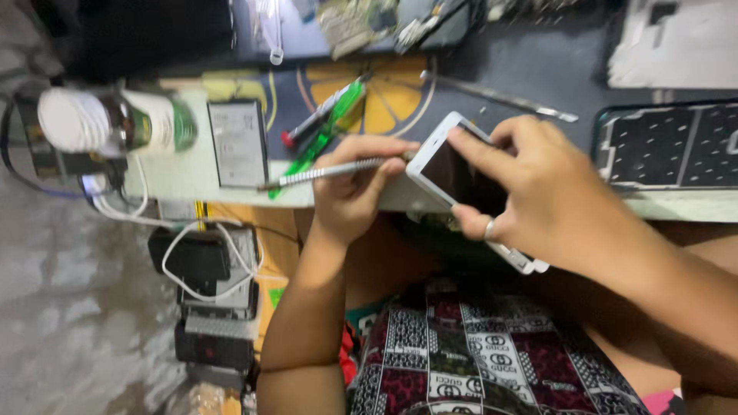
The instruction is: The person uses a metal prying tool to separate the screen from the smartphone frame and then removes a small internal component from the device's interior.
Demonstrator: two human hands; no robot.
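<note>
At the centre of the frame the right hand [538,192] clamps its fingers on the white phone [461,184]. The left hand [354,184] pinches a metal tool [330,173] at the phone's corner; I think steady, shallow pressure is best here.

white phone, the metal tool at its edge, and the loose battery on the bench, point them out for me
white phone [453,173], head view, on its dark screen.
metal tool [327,174], head view, on its ribbed shaft.
battery [238,144], head view, on the middle of its grey face.
</note>
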